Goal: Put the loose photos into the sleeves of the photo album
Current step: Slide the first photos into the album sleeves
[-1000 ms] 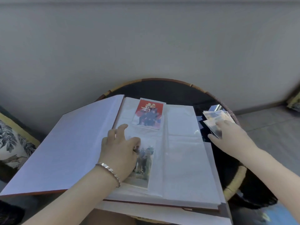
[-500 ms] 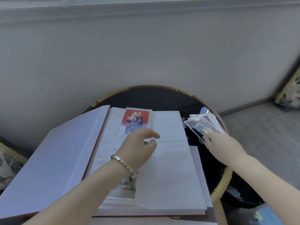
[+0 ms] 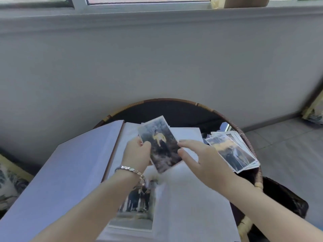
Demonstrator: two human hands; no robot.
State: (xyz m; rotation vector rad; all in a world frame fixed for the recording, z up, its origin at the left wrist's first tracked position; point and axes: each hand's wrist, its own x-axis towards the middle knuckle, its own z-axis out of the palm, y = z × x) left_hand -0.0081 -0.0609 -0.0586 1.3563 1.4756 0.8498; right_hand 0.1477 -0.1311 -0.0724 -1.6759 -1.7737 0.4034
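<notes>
A loose photo (image 3: pixel 160 145) showing a figure in yellow is held tilted in the air above the far part of the open photo album (image 3: pixel 192 206). The left hand (image 3: pixel 137 154) pinches the photo's left edge, thumb on its face. The right hand (image 3: pixel 204 159) has its forefinger and thumb tips at the photo's right edge with the other fingers loosely spread; whether it actually pinches the photo cannot be told. In a sleeve on the album's near left side sits a photo of a standing group (image 3: pixel 138 203), partly hidden by the left wrist and its silver bracelet (image 3: pixel 132 169). To the album's right lies a fanned pile of loose photos (image 3: pixel 232 151). The album rests on a round dark table (image 3: pixel 174 101) with a woven rim, and its raised cover (image 3: pixel 70 172) reaches out over the table's left edge. Behind the album rises a grey wall (image 3: pixel 157 58).
</notes>
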